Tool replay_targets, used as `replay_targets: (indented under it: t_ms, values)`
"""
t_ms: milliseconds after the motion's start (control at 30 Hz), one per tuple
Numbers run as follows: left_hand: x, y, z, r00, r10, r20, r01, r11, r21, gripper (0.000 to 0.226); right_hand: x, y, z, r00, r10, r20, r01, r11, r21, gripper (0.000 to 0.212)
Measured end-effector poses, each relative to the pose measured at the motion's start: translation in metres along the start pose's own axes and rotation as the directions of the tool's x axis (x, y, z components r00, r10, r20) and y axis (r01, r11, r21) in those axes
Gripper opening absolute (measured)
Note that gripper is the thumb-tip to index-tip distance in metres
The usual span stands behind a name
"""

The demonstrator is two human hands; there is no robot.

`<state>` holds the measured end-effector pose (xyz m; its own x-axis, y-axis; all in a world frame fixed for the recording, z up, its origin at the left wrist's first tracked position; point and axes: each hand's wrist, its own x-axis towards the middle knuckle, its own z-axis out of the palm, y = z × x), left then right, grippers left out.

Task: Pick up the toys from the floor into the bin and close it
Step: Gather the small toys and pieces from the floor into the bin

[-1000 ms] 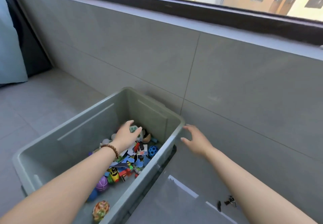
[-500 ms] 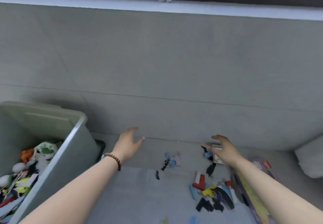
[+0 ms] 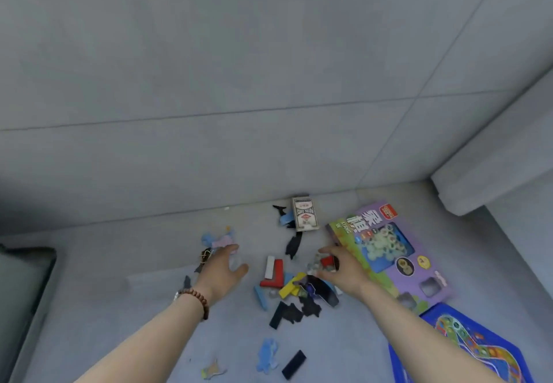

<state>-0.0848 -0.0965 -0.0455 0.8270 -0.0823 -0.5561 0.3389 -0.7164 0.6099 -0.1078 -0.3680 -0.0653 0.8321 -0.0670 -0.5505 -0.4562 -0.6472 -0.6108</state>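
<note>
1. Left hand hovers low over the floor, fingers spread and relaxed, holding nothing. It is just beside the pink and blue pieces.
2. The right hand is cupped over a small red piece and some pale bits at the edge of the purple game box. Its fingers are curved, but I cannot tell whether they have closed on anything.
3. The toys lie loose on the floor, mostly between the two hands: a red L-shaped block with a white block on it, a yellow block and flat black pieces. A card box sits near the wall and a blue game board lies at the lower right.
4. A blurred grey shape at the far left edge is probably the bin, well apart from the pile. No lid is in view.
5. The step in hand looks like gathering a handful. It would go best if both hands swept inward, pushing the pieces into one heap before lifting.
6. The thin flat pieces will be hard to pinch off smooth tile, so slide them onto a block or against the other palm.
7. The pale bits look as though they could roll, so cup them rather than pinch.
8. Leave the game box and board for last and carry each flat with both hands.
</note>
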Motion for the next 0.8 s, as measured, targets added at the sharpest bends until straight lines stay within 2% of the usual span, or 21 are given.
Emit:
replay_targets:
  t_ms: [167, 267, 500, 633, 800]
  values:
    - [0.005, 0.001, 0.027, 1.0, 0.009, 0.023, -0.01, 1.0, 0.004, 0.053, 0.013, 0.008, 0.01, 0.988, -0.077, -0.13, 0.076, 0.997, -0.015, 0.041]
    - [0.008, -0.002, 0.034, 1.0, 0.007, 0.003, -0.007, 0.999, -0.043, 0.05, 0.025, 0.004, 0.02, 0.988, -0.067, -0.142, 0.063, 0.998, -0.028, 0.04]
    - [0.017, -0.008, 0.039, 0.999, 0.02, -0.05, -0.025, 0.993, -0.115, 0.041, 0.036, 0.009, 0.044, 0.974, -0.08, -0.21, 0.037, 0.979, -0.198, 0.021]
    - [0.022, -0.009, 0.044, 0.996, -0.019, -0.082, 0.001, 0.976, -0.216, 0.035, 0.039, 0.011, 0.046, 0.974, -0.142, -0.176, 0.083, 0.949, -0.304, 0.019]
    - [0.023, -0.007, 0.053, 0.997, -0.041, -0.066, 0.018, 0.945, -0.327, 0.024, 0.045, 0.013, 0.047, 0.976, -0.173, -0.131, 0.12, 0.934, -0.338, 0.018]
